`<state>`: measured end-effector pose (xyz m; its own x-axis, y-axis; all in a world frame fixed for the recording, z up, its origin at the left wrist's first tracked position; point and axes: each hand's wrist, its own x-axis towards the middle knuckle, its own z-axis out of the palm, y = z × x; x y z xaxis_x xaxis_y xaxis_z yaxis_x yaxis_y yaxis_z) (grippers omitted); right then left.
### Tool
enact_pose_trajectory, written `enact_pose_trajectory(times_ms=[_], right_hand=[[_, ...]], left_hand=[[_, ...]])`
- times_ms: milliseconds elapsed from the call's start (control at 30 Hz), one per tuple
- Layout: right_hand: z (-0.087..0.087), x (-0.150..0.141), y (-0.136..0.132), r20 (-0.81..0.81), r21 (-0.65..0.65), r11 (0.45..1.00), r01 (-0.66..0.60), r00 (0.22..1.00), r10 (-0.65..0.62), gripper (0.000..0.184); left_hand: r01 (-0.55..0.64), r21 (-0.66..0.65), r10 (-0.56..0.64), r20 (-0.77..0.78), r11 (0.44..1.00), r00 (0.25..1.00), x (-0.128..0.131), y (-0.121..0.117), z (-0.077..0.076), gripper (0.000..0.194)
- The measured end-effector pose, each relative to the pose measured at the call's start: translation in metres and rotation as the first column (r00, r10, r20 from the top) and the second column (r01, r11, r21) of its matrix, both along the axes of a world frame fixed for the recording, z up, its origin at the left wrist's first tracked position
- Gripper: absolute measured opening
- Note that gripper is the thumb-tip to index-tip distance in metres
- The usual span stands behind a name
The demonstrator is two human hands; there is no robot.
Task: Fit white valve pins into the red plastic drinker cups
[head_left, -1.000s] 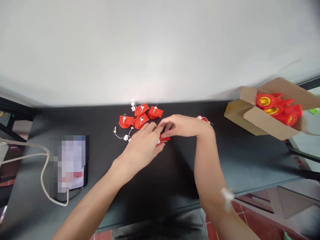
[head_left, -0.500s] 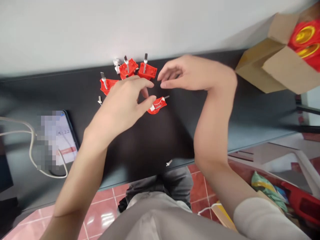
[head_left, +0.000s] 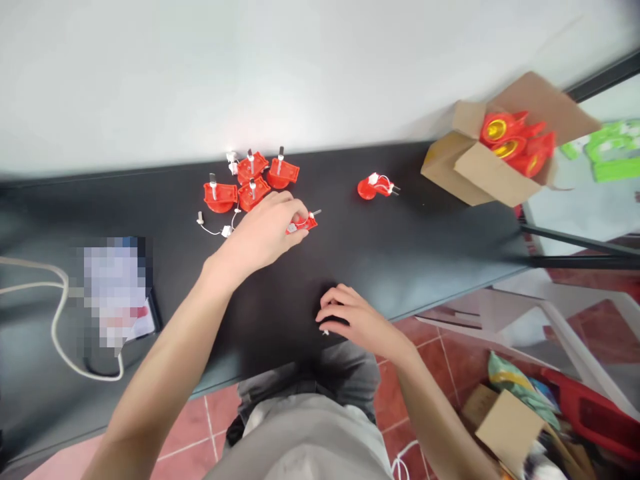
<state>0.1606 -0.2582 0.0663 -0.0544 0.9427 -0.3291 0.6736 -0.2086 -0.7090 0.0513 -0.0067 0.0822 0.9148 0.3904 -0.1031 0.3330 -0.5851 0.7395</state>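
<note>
My left hand (head_left: 267, 227) has its thumb and fingers around a red plastic casing half (head_left: 311, 222) on the table; a white part and a thin metal prong show on it. My right hand (head_left: 357, 319) is close to the table's front edge, fingers curved and apart. Below its fingertips lies a small white piece (head_left: 325, 332), partly covered. Beyond my left hand sit several red casing halves (head_left: 220, 195) with white and metal pieces upright in them. A white wired part (head_left: 227, 231) lies beside my left wrist. Another red casing half (head_left: 367, 189), with white wire and two prongs, lies to the right.
A phone (head_left: 145, 323) and a looped white cable (head_left: 56, 327) are at the left. An open cardboard box (head_left: 450, 167) holding red and yellow pieces stands at the back right against the wall. Boxes and bags (head_left: 510, 423) lie below on the right. The table is black (head_left: 280, 300).
My right hand has come from the back of the table to the front edge, uncovering the red casing half at right. My left hand has closed around its casing. The view has shifted.
</note>
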Motion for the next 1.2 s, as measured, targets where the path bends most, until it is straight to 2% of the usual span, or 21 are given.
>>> enact_pose_trajectory(times_ms=[100,200,333,500,600,733,833,933,1033,1200], right_hand=[[-0.005,-0.004,-0.003,-0.021,0.099,0.991,0.091,0.996,-0.090,0.012],[0.004,-0.002,-0.005,-0.024,0.126,0.982,0.144,0.990,-0.142,0.006],[0.010,-0.001,-0.015,0.008,0.113,0.989,0.096,0.995,-0.098,0.010],[-0.004,-0.004,-0.026,0.053,0.202,0.975,0.096,0.993,-0.108,0.007],[-0.017,-0.004,-0.026,0.050,0.313,0.933,0.176,0.978,-0.201,0.013],[-0.027,0.003,-0.015,0.091,0.429,0.843,0.325,0.913,-0.399,0.013],[-0.025,0.017,-0.005,0.101,0.423,0.821,0.384,0.880,-0.464,0.007],[-0.019,0.032,0.001,0.108,0.344,0.863,0.371,0.897,-0.429,0.007],[-0.017,0.041,0.003,0.096,0.312,0.877,0.364,0.907,-0.411,0.007],[-0.014,0.048,0.020,0.007,0.298,0.823,0.483,0.861,-0.508,0.009]], left_hand=[[0.009,-0.006,-0.009,0.006,1.000,1.000,0.001,0.003,-0.005,0.012],[0.060,-0.018,-0.059,0.038,0.998,0.998,-0.001,0.007,-0.006,0.010],[0.044,-0.026,-0.042,0.078,0.999,0.996,-0.003,0.010,-0.007,0.013],[0.066,-0.070,-0.057,0.123,0.995,0.991,-0.002,0.010,-0.011,0.014],[0.094,-0.091,-0.078,0.163,0.991,0.984,0.000,0.011,-0.014,0.016],[0.114,-0.085,-0.096,0.193,0.990,0.977,0.001,0.013,-0.017,0.019],[0.137,-0.072,-0.122,0.186,0.988,0.975,0.000,0.014,-0.016,0.020],[0.154,-0.059,-0.142,0.160,0.986,0.977,-0.002,0.015,-0.014,0.021],[0.147,-0.048,-0.138,0.153,0.988,0.979,-0.003,0.016,-0.014,0.021],[0.123,-0.042,-0.114,0.173,0.992,0.978,0.000,0.014,-0.018,0.023]])
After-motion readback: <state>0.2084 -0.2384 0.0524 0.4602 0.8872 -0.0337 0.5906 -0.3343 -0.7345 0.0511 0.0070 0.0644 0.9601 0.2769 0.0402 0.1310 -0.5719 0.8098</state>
